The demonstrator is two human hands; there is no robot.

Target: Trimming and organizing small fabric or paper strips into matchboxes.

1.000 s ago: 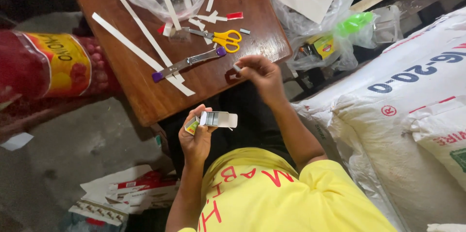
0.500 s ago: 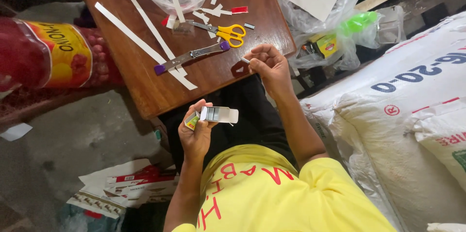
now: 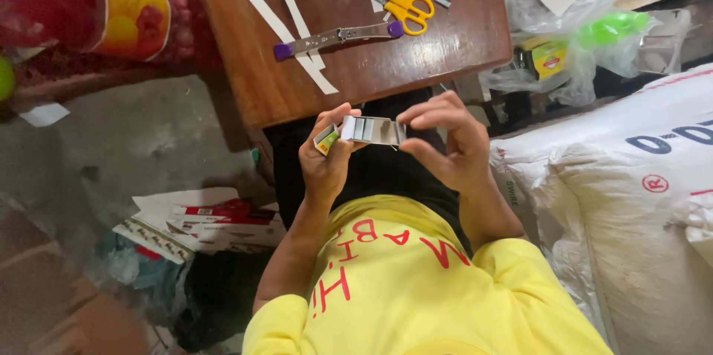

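While a red mesh sack of round produce sits at far left beside the wooden bench, the left hand grips a small flat box level above the lap, steadying it so the right hand can pinch its other end. White paper strips, a purple-tipped metal tool and yellow scissors lie on the bench. Clear plastic bags holding green and yellow items, then white sacks, fill the right; their contents are hidden

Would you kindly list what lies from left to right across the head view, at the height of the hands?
Grey concrete floor → left hand → small silvery flat box → right hand → large white woven sack.
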